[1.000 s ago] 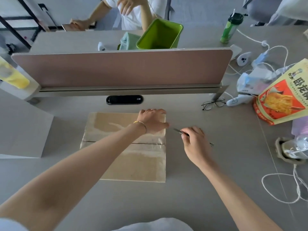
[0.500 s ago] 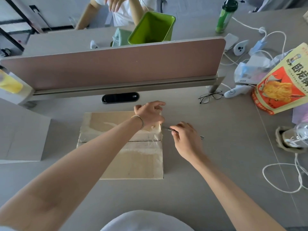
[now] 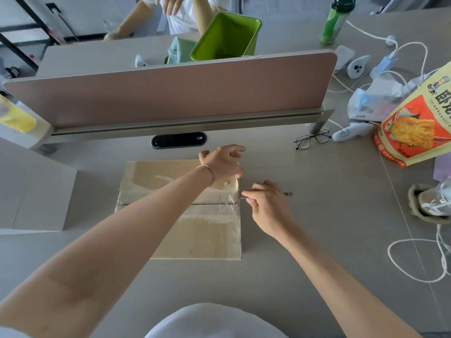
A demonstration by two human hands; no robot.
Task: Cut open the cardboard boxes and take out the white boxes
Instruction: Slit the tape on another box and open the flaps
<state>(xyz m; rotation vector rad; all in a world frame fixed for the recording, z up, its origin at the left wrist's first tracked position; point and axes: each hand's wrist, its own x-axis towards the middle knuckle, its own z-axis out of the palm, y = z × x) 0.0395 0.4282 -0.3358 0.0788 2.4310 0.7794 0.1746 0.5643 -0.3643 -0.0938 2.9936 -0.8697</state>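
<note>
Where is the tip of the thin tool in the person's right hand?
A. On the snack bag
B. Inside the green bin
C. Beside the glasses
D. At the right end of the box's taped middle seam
D: the right hand holds the thin tool with its tip at the right edge of the cardboard box, where the taped seam ends.

Thin bracelet, bare forearms

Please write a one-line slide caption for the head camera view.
Left hand grips the taped cardboard box at its far right corner while the right hand holds a thin cutting tool at the centre seam.
</note>
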